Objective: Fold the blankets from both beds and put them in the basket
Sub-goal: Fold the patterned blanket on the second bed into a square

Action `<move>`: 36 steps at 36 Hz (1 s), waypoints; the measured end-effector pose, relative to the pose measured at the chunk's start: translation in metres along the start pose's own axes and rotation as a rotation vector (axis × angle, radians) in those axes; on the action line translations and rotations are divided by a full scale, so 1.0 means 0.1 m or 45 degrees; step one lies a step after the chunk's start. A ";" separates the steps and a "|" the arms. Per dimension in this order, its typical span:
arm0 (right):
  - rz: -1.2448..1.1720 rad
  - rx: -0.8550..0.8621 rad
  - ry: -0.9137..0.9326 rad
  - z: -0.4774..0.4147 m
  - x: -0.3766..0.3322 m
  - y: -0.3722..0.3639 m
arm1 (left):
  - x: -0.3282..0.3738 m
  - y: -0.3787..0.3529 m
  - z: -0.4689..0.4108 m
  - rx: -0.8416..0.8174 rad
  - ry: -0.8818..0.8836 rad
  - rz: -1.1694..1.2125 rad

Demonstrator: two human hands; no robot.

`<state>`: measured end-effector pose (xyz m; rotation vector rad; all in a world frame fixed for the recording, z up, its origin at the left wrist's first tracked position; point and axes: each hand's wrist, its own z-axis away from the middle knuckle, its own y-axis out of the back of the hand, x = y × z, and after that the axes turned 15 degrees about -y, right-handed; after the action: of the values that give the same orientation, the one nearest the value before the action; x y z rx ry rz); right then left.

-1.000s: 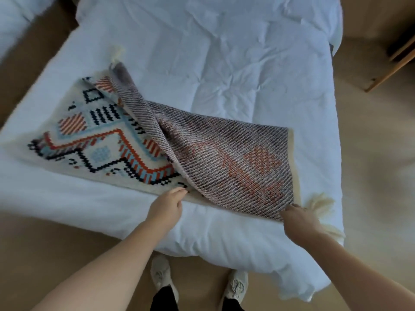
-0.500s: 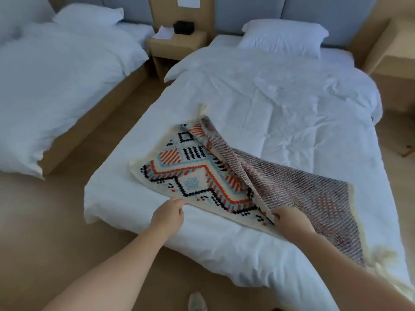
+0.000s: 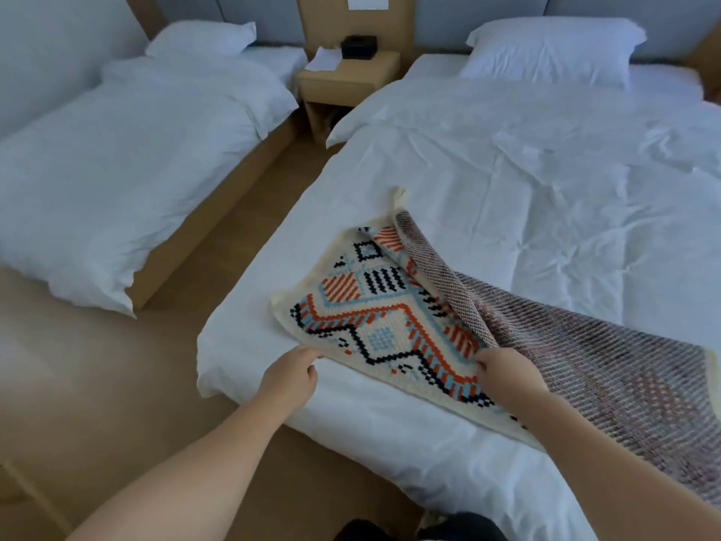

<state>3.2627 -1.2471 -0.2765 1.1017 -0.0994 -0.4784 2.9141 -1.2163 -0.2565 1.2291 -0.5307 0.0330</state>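
We've got the patterned blanket [image 3: 394,326] lying at the foot of the right-hand bed [image 3: 507,169], half turned over. Our left hand [image 3: 290,378] pinches the near cream edge; our right hand [image 3: 507,378] has its grip closed on the flipped layer. Best to carry that layer across evenly, edges matched, smoothing flat. No basket in view.
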 end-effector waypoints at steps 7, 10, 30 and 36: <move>0.025 0.014 0.024 -0.38 -0.40 0.20 | -0.44 0.30 -0.31 0.009 0.083 -0.025; 0.056 0.011 -0.016 -0.60 -0.59 0.25 | -0.64 0.41 -0.52 -0.017 0.062 -0.012; 0.216 -0.250 -0.231 -1.90 -2.93 -0.95 | -2.78 0.07 -2.24 -0.581 0.165 0.656; 0.275 -0.287 -0.312 -2.11 -3.04 -1.01 | -2.98 0.00 -2.24 -0.699 -0.139 0.448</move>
<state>3.0233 -0.9805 -0.4144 0.7979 -0.3670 -0.4172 2.7344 -0.9381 -0.4281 0.5959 -0.7864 0.1103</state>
